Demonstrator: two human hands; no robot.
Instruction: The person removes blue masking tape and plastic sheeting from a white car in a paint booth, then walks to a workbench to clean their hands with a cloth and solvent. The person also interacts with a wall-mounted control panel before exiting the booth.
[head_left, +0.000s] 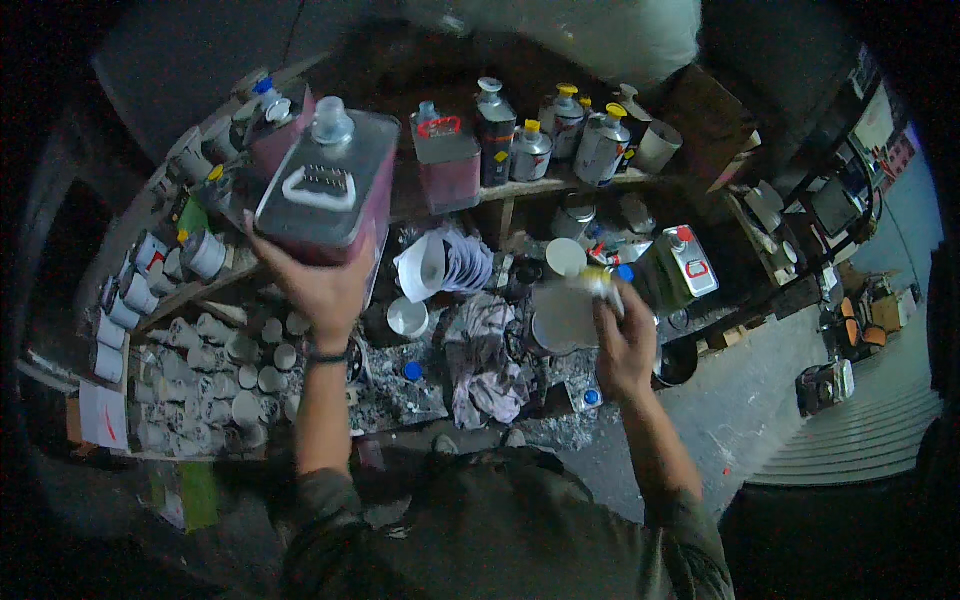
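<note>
A crumpled grey-and-pink cloth [490, 365] lies on the cluttered tabletop [385, 400] and serves as the landmark. Up and to the left of it, the left hand [325, 290] has its grip clamped on the near side of a large rectangular metal can [325, 190] with pink sides, a white handle and a translucent cap, held raised. Up and to the right of the cloth, the right hand [628, 340] has its grip closed on a small pale object with a yellow part [600, 282], too blurred to identify.

Just left of the cloth lies a round blue plastic cap [413, 371]; farther left stand many pale, dirty cups [190, 370]. Beyond the cloth, a shelf carries a pink-sided rectangular can with a red handle [449, 180] and grey metal tins with yellow caps [602, 150]. Right of the cloth and farther back stands a green-sided metal can with a red handle [690, 262].
</note>
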